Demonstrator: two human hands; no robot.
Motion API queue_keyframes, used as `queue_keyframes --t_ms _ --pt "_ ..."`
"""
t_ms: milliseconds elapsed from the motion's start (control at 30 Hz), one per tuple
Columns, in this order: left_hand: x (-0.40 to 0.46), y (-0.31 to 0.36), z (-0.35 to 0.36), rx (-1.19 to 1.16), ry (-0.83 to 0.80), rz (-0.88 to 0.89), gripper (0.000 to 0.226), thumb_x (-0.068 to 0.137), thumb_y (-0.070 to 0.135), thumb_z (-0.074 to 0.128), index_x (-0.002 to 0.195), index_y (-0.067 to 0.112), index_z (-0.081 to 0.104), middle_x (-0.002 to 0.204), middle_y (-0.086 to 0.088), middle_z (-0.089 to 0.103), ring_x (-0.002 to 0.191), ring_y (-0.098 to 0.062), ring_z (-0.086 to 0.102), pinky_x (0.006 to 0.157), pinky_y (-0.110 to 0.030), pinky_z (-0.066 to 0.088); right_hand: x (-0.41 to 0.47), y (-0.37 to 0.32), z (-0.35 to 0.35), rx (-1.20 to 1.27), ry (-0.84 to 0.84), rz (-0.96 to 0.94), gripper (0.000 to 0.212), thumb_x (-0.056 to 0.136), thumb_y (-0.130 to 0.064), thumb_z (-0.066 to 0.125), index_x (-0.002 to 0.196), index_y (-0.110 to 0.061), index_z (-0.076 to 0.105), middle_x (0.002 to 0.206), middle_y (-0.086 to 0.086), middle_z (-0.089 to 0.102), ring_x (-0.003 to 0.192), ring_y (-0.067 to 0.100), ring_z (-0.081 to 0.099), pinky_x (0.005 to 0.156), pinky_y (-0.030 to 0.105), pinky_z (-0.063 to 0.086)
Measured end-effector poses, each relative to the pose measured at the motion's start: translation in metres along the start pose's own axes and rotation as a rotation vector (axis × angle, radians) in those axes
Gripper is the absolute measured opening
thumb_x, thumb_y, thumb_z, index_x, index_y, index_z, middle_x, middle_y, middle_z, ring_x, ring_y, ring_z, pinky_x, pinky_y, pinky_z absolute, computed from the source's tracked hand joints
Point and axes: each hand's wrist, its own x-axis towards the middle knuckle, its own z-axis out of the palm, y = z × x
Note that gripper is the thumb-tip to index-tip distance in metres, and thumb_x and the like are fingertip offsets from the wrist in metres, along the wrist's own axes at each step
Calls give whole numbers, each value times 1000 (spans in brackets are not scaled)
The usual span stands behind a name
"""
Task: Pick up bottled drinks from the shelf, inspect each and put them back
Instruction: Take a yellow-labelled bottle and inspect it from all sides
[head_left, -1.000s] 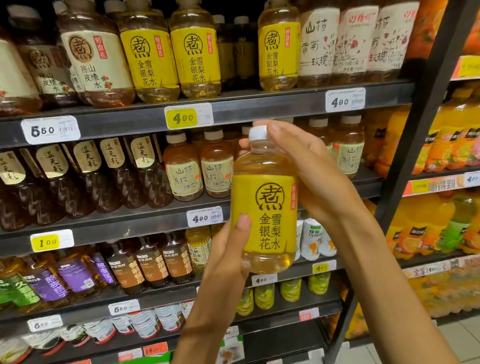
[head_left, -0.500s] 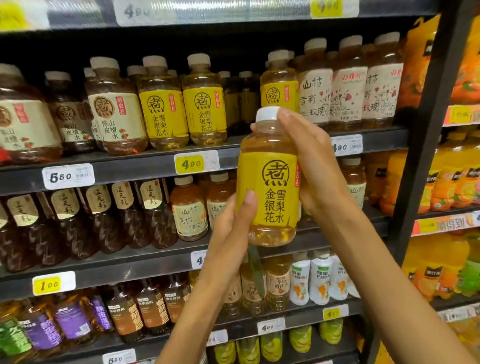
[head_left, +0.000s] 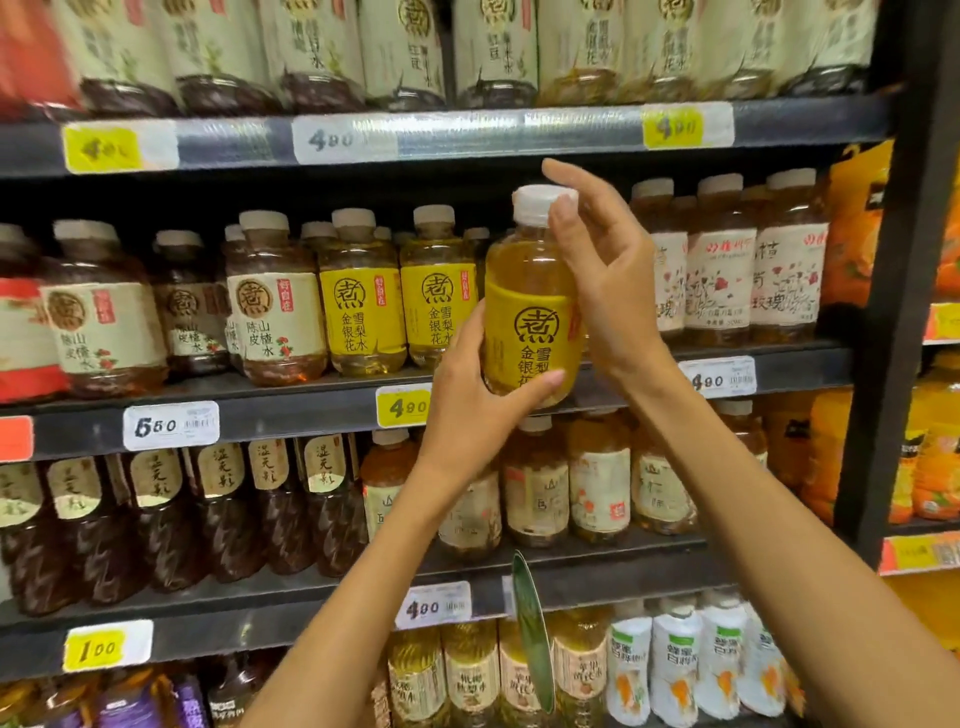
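Head view. I take the held bottle (head_left: 532, 306) as the reference landmark for every position below.

I see the held bottle upright in front of the middle shelf (head_left: 291, 402), its base at the level of that shelf's front edge. It carries a yellow label and a white cap (head_left: 540, 201), and pale amber liquid fills it to the shoulder.

The left hand (head_left: 478, 395) grips the lower body of the bottle from its left side: the thumb lies across the bottom of the label, and the other fingers wrap behind (not visible from here). The right hand (head_left: 608, 280) sits at the bottle's right side. Its thumb tip touches the cap, its palm is close to the bottle's right flank, and its other fingers spread loosely, extended upward past the cap. I cannot tell whether any of these fingers touch the bottle from behind.

Immediately left of the bottle, two yellow-label bottles (head_left: 400, 312) of the same design stand on the middle shelf. Below and left of the bottle, a yellow price tag (head_left: 404, 408) is fixed to the shelf edge. Right of the bottle, white-label bottles (head_left: 748, 270) stand in a row.
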Motion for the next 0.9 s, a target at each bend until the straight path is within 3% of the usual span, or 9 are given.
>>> queue_keyframes --t_ms 167,267,367,600,767,900 --pt "15 -10 9 5 91 -22 89 77 29 79 148 22 26 148 0 38 131 -12 42 106 -28 42 18 21 -2 -71 16 30 24 100 -7 47 122 -3 54 104 -3 60 89 -2 61 76 18 50" --pt "14 -15 19 9 131 -31 88 80 32 75 150 22 23 152 1 32 137 -11 34 113 -35 36 26 31 0 -131 -45 0 20 100 -9 46 118 -5 54 104 -1 58 92 5 58 76 20 49" --pt "15 -20 29 102 202 -43 89 80 43 71 150 21 23 152 2 31 134 1 24 110 -21 25 35 38 1 -196 -56 -52 11 99 -10 49 110 -9 54 107 4 58 93 9 56 80 27 48" --pt "25 -23 44 263 373 -17 75 80 43 72 140 13 41 135 -6 48 127 -17 39 106 -28 31 46 58 -2 -543 2 -158 24 100 -18 49 113 0 60 103 10 63 95 21 59 83 40 47" --pt "29 -26 51 431 452 -9 72 80 49 69 136 10 48 129 -9 55 122 -24 47 101 -32 35 54 69 -15 -998 -84 -234 38 99 -34 45 128 -12 57 122 7 62 124 30 45 101 40 29" --pt "33 -25 52 554 468 -26 71 79 50 69 135 10 49 126 -9 58 117 -27 50 95 -38 39 57 73 -20 -1046 -145 -243 47 96 -40 43 132 -11 54 124 7 62 121 30 46 98 39 28"
